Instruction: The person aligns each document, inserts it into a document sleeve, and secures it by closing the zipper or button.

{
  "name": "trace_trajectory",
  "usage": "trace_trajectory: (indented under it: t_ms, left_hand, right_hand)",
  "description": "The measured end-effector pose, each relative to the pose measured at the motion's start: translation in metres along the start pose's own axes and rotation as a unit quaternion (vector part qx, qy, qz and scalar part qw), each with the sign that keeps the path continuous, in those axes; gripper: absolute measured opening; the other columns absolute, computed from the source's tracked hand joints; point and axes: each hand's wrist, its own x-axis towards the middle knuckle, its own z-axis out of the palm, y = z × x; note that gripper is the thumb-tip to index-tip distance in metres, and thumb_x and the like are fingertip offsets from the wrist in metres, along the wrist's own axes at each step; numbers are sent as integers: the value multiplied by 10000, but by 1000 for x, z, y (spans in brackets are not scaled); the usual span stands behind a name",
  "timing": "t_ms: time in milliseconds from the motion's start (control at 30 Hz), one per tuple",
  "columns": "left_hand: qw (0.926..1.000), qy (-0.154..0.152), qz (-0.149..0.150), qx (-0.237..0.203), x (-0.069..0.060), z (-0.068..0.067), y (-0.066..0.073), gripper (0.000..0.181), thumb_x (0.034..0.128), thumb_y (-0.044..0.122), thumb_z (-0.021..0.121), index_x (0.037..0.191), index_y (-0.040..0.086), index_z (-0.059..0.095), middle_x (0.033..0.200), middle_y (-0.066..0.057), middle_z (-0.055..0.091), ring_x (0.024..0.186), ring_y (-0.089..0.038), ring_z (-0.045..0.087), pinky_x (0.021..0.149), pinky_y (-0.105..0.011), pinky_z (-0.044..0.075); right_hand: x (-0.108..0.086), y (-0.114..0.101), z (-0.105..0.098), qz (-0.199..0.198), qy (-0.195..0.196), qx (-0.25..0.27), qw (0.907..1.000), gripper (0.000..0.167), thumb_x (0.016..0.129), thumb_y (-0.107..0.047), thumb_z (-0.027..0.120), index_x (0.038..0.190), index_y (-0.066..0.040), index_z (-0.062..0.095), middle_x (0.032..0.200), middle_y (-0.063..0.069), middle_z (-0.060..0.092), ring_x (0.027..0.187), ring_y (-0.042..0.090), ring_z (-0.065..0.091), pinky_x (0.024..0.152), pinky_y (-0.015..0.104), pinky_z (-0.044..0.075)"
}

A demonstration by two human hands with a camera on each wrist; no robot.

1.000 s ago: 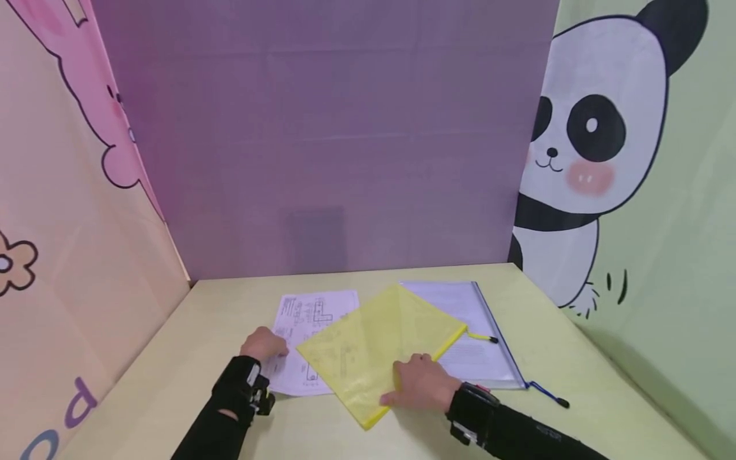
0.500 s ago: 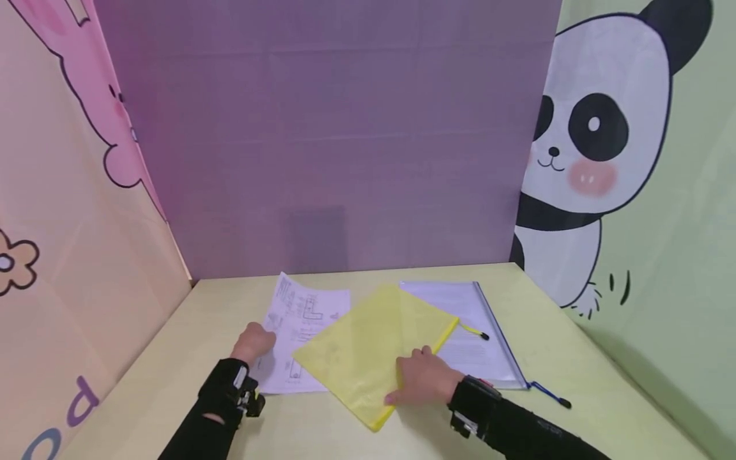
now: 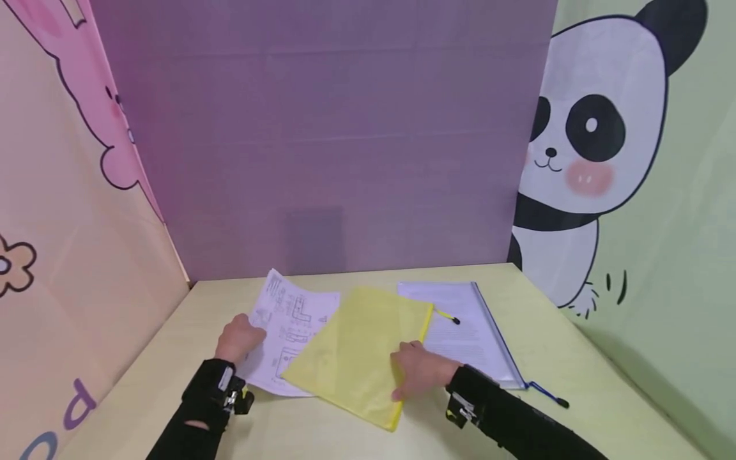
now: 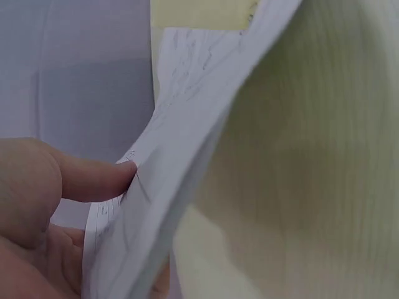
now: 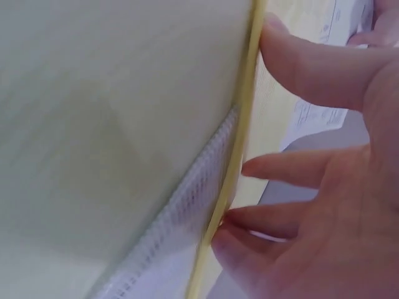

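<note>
My left hand [image 3: 240, 338] pinches the left edge of some printed paper sheets [image 3: 296, 319]. In the left wrist view the thumb [image 4: 103, 179] lies on the upper face of the sheets [image 4: 168, 149], which bow up off the table; the other fingers are mostly hidden behind them. My right hand [image 3: 422, 370] touches the zipped edge of a translucent yellow zip folder [image 3: 356, 358]. Seen from the right wrist, its fingers are spread and fairly straight, their tips against the yellow edge [image 5: 240, 134]. The folder covers the right part of the sheets.
To the right lies a clear zip folder [image 3: 460, 345] holding printed pages, with a blue pull cord [image 3: 546, 391]. The yellow folder's zip pull [image 3: 447, 315] rests over it. A purple panel [image 3: 345, 128] stands behind the pale table [image 3: 575, 383].
My left hand has drawn the sheets to the left, and they have tilted. The yellow folder has turned and shifted left, its zipped edge now more upright in view. My right hand stays at that edge.
</note>
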Motion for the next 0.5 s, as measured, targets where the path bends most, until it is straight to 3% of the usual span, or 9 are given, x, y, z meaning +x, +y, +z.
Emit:
trace_trajectory:
  t_ms: [233, 500]
  left_hand:
    - [9962, 299, 442, 685, -6, -12, 16, 415, 936, 109, 519, 1244, -147, 413, 968, -310, 578, 775, -384, 597, 620, -443, 479]
    - [9865, 797, 970, 1048, -14, -23, 40, 357, 976, 96, 545, 1248, -102, 427, 942, -298, 602, 734, -386, 614, 573, -476, 483]
  right_hand:
    - [8, 6, -6, -221, -300, -144, 9992, 693, 747, -324, 870, 1335, -58, 618, 1167, 96, 580, 1072, 248, 570, 964, 411, 496]
    - [20, 7, -12, -585, -488, -217, 9969, 573, 702, -220, 898, 1195, -63, 652, 1060, 80, 557, 901, 178, 546, 849, 308, 504]
